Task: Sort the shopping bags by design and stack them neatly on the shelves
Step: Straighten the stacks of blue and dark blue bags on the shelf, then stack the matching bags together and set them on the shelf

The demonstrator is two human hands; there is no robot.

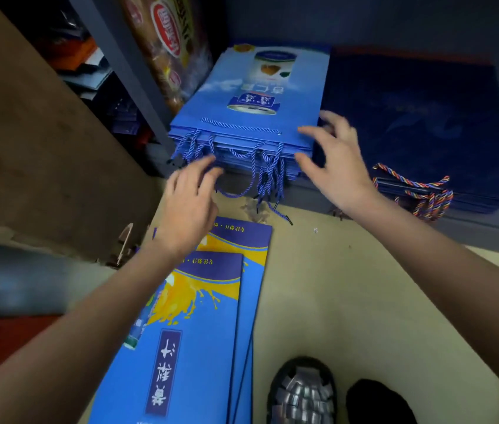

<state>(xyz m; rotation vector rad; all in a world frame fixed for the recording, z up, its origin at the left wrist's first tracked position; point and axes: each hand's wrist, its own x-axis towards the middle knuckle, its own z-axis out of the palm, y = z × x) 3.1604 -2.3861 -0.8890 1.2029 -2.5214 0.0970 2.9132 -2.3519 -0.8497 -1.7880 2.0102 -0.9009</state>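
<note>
- Two hands at the light-blue bag stack [251, 99] on the low shelf [471, 228], head view.
- Left hand [188, 203]: grip wide, fingers loose by the cord handles [260, 166].
- Right hand [337, 160]: grip wide, fingertips at the stack's right corner.
- Dark-blue bags [419, 117] just beside; more bags [199, 325] on floor.

Your left hand [188, 206] and right hand [338, 166] are bare, with no rings, watch or gloves showing, and both forearms are uncovered with no sleeve in view. On your foot is a dark sandal [301, 393] with a thick black sole and a woven upper of glossy grey-black straps.
</note>
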